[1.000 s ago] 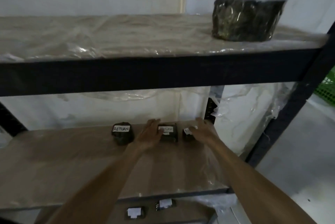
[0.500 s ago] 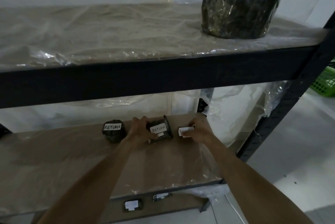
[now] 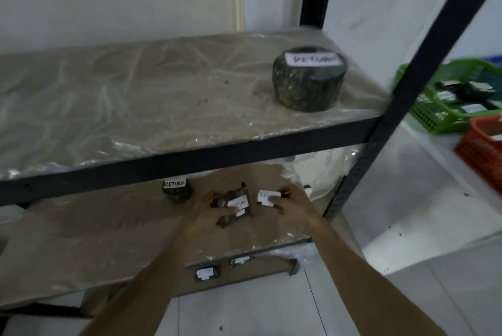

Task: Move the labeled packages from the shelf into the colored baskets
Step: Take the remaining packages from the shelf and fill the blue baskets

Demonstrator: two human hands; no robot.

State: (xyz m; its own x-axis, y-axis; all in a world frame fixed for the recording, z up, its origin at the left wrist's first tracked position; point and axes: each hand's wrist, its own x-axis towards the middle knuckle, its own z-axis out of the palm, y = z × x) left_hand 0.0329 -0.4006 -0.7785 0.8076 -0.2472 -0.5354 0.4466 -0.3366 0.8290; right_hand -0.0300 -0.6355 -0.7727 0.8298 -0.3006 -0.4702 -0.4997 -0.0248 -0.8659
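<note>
Fingers of left hand (image 3: pixel 210 216) pinch RETURN package (image 3: pixel 235 206); right hand (image 3: pixel 292 206) apparently pinches another package (image 3: pixel 267 197).

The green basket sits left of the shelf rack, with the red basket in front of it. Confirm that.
Wrong side. The head view shows the green basket to the right of the shelf rack, beyond its dark upright post. The red basket does sit in front of it, nearer the camera.
</note>
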